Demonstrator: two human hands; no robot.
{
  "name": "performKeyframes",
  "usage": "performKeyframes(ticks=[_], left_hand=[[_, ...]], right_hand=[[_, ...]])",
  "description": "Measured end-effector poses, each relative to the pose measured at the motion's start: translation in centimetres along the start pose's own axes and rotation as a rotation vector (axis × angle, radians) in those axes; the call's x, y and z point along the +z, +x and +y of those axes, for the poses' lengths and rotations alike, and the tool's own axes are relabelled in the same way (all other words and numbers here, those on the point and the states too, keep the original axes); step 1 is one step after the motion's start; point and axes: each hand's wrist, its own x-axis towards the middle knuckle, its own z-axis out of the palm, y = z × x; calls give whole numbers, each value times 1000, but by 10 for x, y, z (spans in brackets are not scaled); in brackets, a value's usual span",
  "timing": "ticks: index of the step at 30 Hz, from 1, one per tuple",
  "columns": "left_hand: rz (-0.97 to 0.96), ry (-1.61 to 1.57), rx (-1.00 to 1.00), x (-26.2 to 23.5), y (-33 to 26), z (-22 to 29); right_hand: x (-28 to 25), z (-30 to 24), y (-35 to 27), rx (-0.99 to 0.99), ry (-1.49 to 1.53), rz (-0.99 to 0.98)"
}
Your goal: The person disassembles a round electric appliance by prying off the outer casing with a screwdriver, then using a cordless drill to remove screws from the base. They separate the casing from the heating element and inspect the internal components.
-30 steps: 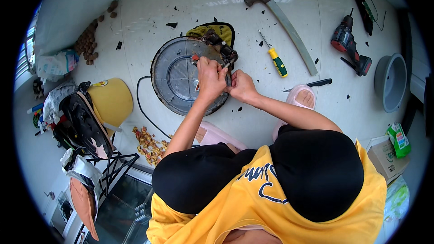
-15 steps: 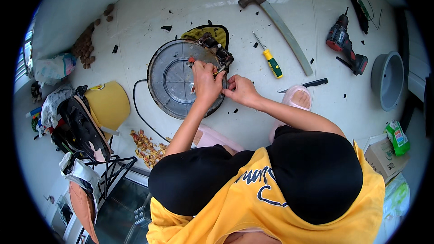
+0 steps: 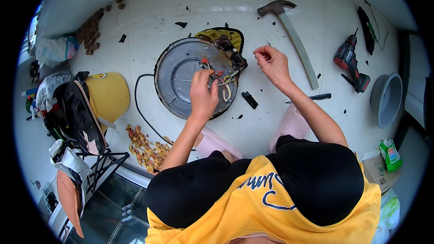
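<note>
A round grey metal base plate [image 3: 174,88] with a rusty, dirty rim lies on the floor in front of me. Over its right half my left hand [image 3: 203,97] is closed, thumb and fingers around the wires [image 3: 226,91] there. Red connectors [image 3: 205,60] show just above those fingertips. Dark, grimy parts [image 3: 236,58] sit at the plate's upper right edge. My right hand [image 3: 275,67] is raised to the right of the plate, fingertips pinched; anything between them is too small to make out. A thin metal tip [image 3: 269,43] shows beyond this hand.
A claw hammer [image 3: 296,43], a cordless drill [image 3: 352,63], a knife [image 3: 318,96] and a grey basin [image 3: 387,100] are at the right. A yellow-green cloth [image 3: 221,36] lies behind the plate. Black fragments [image 3: 249,100] dot the floor. A yellow bucket [image 3: 108,95] stands left.
My right hand has moved from the plate's edge to the right and away. The screwdriver seen earlier is now mostly hidden. A black piece shows beside the plate. The view has shifted slightly.
</note>
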Motion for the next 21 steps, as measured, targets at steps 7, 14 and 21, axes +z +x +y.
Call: performKeyframes(ticks=[7, 14, 21], left_hand=[[236, 92, -132, -44, -11, -28], [498, 246, -481, -85, -66, -114], [394, -447, -931, -70, -84, -136]], right_hand=[[26, 7, 63, -58, -45, -176], [36, 5, 72, 19, -17, -166], [53, -32, 70, -460, -343, -120]])
